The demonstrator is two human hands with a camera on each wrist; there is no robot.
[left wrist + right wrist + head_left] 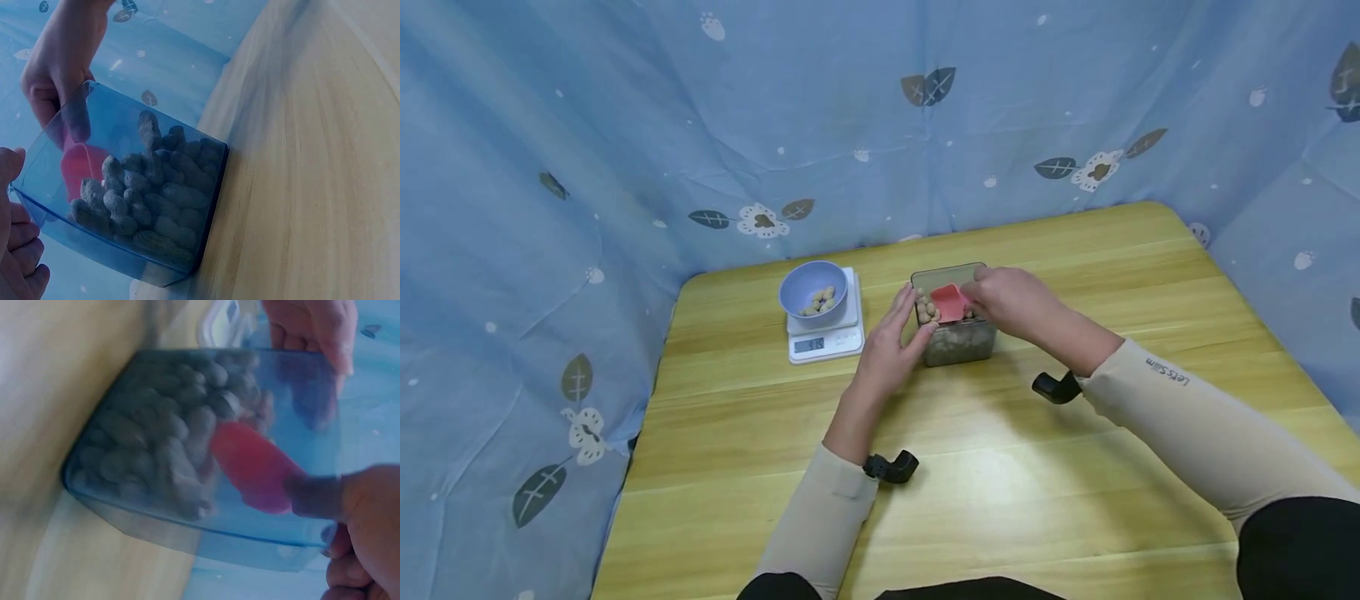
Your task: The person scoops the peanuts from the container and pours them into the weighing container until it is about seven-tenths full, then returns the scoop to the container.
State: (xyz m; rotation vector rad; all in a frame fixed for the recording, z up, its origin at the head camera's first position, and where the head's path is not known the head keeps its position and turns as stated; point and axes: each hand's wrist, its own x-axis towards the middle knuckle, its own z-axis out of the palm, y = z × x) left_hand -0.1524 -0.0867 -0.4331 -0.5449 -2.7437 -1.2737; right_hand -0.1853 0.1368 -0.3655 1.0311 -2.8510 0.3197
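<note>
Over on the left, a lilac bowl (pixel 793 286) is sitting on a white scale (pixel 844 340), and the left hand (pixel 883 354) is lying between scale and container (pixel 940 276), fingers straight, thumb spread apart, touching its left side. The right hand (pixel 1011 302) is clamping a pink scoop (pixel 949 302) inside, covering the far right corner. The left wrist view is showing peanuts (pixel 181 197) heaping behind the see-through wall; only the head view is catching the bowl.

The scoop (pixel 950 303) is pinkish red, the bowl (pixel 796 289) lavender, the scale (pixel 844 342) white, the curtain (pixel 850 92) flower-printed blue.
</note>
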